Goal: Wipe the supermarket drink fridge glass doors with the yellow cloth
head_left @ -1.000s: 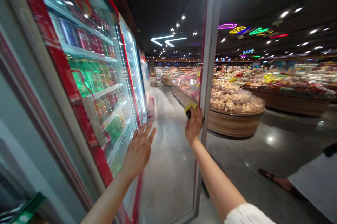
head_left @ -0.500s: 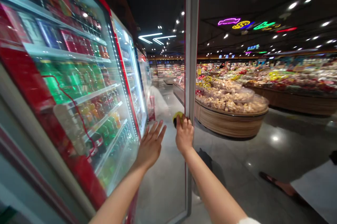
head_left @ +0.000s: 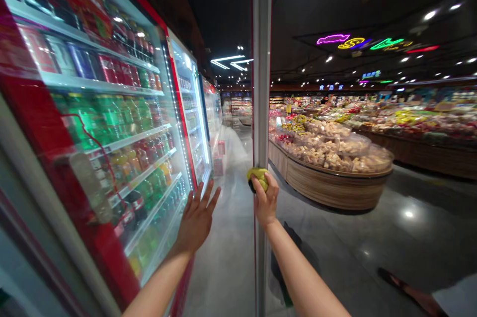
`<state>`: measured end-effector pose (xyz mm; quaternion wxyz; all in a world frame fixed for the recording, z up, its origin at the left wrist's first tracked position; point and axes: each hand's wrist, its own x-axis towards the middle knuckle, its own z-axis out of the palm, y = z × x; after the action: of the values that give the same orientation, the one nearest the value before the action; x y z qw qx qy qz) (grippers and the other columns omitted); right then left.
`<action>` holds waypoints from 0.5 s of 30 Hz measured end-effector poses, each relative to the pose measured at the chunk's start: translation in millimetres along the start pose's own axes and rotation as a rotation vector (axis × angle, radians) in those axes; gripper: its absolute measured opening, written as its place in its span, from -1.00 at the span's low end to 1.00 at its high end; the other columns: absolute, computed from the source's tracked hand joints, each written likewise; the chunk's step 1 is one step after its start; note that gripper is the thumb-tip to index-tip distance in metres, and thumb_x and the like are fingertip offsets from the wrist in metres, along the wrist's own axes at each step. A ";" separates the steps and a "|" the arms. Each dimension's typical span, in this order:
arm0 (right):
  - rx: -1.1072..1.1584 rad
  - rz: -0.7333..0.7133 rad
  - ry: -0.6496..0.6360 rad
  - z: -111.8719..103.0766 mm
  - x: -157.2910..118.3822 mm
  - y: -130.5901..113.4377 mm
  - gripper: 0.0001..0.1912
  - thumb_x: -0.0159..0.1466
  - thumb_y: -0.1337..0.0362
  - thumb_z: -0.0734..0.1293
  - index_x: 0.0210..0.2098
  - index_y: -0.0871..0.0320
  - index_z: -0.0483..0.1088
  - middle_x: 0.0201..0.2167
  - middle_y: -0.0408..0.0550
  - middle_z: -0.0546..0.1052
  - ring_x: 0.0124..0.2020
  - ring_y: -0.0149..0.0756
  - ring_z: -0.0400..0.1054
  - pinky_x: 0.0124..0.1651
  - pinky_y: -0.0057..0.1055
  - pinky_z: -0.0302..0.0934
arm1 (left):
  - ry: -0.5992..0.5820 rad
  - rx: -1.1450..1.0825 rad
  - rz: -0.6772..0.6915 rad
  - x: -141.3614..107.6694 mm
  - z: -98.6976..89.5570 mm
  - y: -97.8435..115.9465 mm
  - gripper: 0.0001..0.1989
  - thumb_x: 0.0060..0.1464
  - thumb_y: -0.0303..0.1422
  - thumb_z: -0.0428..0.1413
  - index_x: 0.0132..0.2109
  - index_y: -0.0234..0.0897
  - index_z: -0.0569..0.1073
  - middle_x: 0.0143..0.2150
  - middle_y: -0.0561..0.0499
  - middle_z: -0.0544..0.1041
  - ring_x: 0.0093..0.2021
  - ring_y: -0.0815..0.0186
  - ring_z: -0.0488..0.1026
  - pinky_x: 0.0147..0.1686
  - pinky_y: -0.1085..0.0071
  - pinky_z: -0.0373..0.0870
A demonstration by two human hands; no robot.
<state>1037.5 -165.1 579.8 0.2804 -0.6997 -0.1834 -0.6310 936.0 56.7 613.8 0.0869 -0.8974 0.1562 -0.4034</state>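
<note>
Yellow sponge [head_left: 259,178], clenched in right hand [head_left: 266,203], left hand [head_left: 197,222] open, its fingers [head_left: 204,201] spread, beside glass drinks cooler [head_left: 48,123]

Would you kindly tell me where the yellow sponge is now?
In the head view, the yellow sponge sits in the right hand, against the metal door edge.

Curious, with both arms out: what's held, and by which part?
The right hand grips a yellow pad by its lower part, against the door frame; the left hand holds nothing.
</note>
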 end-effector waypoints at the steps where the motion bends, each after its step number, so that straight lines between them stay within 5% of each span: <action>1: 0.017 0.015 -0.022 -2.9 -9.6 -0.5 -0.49 0.34 0.51 0.15 0.17 0.01 0.45 0.25 0.09 0.26 0.31 -0.05 0.16 0.23 -0.01 0.28 | 0.001 -0.002 0.002 -0.6 -0.8 0.1 -0.19 0.13 -0.62 -0.05 0.48 -0.09 0.02 0.51 -0.04 0.04 0.53 0.08 -0.22 0.47 -0.03 -0.06; 4: 0.093 0.092 -0.087 -10.1 5.3 2.7 -0.44 0.28 0.52 0.12 0.13 0.02 0.49 0.22 0.07 0.33 0.26 -0.03 0.21 0.21 0.04 0.28 | -0.005 -0.010 0.007 -1.4 -2.6 0.5 -0.16 0.12 -0.63 -0.06 0.50 -0.08 -0.05 0.52 -0.04 0.01 0.53 0.06 -0.23 0.46 -0.05 -0.07; 10: 0.184 0.097 -0.064 5.2 126.2 17.1 -0.27 0.11 0.55 0.16 0.25 0.03 0.39 0.26 0.06 0.27 0.32 -0.05 0.17 0.31 -0.01 0.18 | -0.023 -0.037 0.001 0.5 -1.4 0.2 -0.13 0.12 -0.65 -0.08 0.50 -0.05 -0.12 0.53 -0.03 -0.04 0.53 0.06 -0.24 0.46 -0.07 -0.05; 12: 0.177 0.086 -0.052 8.2 116.6 15.7 -0.27 0.12 0.56 0.17 0.25 0.01 0.39 0.30 0.06 0.23 0.35 -0.06 0.13 0.34 -0.02 0.15 | -0.028 -0.035 0.003 0.8 0.4 -1.8 -0.14 0.12 -0.66 -0.08 0.50 -0.07 -0.08 0.53 -0.04 -0.02 0.53 0.06 -0.24 0.45 -0.06 -0.03; 15: 0.152 0.067 -0.057 3.7 41.7 8.5 -0.34 0.21 0.56 0.17 0.23 -0.02 0.40 0.33 0.08 0.20 0.36 -0.07 0.12 0.31 0.00 0.18 | -0.025 -0.013 0.019 -1.2 2.7 -7.3 -0.17 0.11 -0.66 -0.08 0.48 -0.10 0.02 0.52 -0.04 0.01 0.53 0.08 -0.20 0.45 -0.01 0.00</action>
<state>1051.3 -173.5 619.4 0.3482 -0.6999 -0.2151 -0.5854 938.8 64.0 613.3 0.0869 -0.9014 0.1661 -0.3903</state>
